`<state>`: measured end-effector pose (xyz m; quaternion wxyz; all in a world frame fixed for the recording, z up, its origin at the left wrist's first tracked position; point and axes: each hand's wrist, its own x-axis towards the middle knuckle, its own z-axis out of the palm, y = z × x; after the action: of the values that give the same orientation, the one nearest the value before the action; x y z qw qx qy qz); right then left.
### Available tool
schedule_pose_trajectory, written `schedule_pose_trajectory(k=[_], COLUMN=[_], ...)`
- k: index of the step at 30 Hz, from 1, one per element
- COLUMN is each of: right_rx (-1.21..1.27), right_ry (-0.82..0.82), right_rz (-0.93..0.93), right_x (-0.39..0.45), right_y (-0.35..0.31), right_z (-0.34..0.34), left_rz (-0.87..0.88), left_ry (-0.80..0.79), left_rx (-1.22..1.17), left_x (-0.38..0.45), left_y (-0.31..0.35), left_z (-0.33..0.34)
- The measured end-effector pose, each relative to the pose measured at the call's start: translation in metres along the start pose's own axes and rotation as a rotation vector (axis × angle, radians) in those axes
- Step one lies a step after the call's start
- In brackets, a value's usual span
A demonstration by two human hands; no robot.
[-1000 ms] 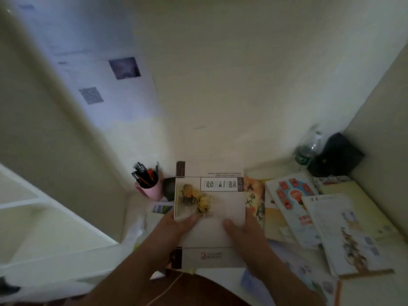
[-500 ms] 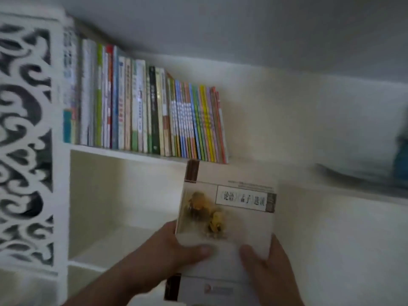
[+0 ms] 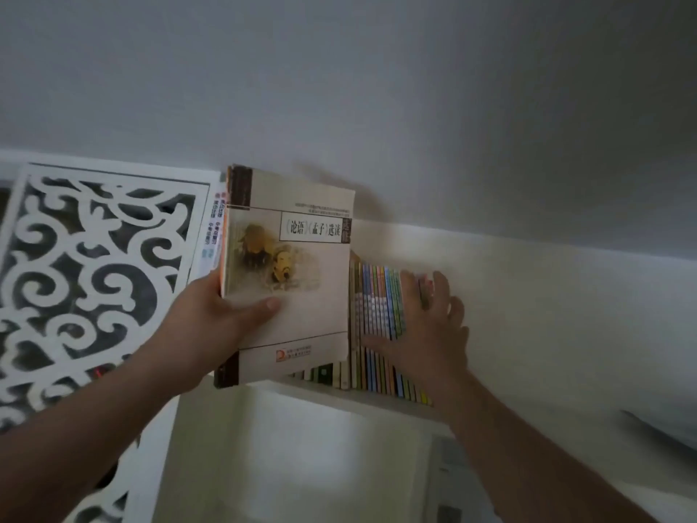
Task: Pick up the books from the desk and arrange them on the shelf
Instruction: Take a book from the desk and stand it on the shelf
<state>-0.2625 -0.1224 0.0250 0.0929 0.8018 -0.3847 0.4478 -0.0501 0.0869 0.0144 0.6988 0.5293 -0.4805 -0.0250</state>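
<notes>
**Cream book held up before the shelf row**

The left hand (image 3: 222, 318) grips a cream-covered paperback book with a dark brown spine band and a yellowish figure illustration (image 3: 290, 281) by its lower left edge, thumb curled across the front cover and the other fingers hidden behind it. The book stands upright, cover facing the camera, raised in front of the white wall shelf (image 3: 339, 400) and hiding the left part of the row of thin, colourful upright book spines (image 3: 377, 322) that stands on it. More spines with printed text (image 3: 213, 228) show just past the book's left edge.

The right hand (image 3: 426, 334) lies just to the right of the held book, apart from it, with its fingers spread and nearly straight. Its palm and fingers rest flat against the right end of the spine row; it grasps nothing.

To the left of the books stands a white fretwork panel with scrolling cut-outs (image 3: 86, 281). Below the shelf board is an open white compartment (image 3: 294, 458). A pale grey wall (image 3: 377, 88) fills the upper part of the view.
</notes>
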Motion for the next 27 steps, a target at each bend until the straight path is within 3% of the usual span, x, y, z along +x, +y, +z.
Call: schedule_pose_trajectory(k=[7,14,19,27], right_rx=[-0.067,-0.14,-0.172,-0.13], right_ry=[0.072,0.092,0.121,0.122], right_rz=[0.035,0.115,0.135,0.201], right_x=[0.021,0.015,0.018,0.005], right_y=[-0.014,-0.033,-0.033,0.03], right_z=[0.029,0.034,0.036,-0.025], left_rz=[0.026,0.016,0.107,0.206], left_ry=[0.085,0.102,0.107,0.157], left_rx=[0.001,-0.057,0.116,0.166], left_x=[0.023,0.015,0.009,0.013], left_y=[-0.003,-0.007,-0.006,-0.004], left_z=[-0.013,0.015,0.049,0.08])
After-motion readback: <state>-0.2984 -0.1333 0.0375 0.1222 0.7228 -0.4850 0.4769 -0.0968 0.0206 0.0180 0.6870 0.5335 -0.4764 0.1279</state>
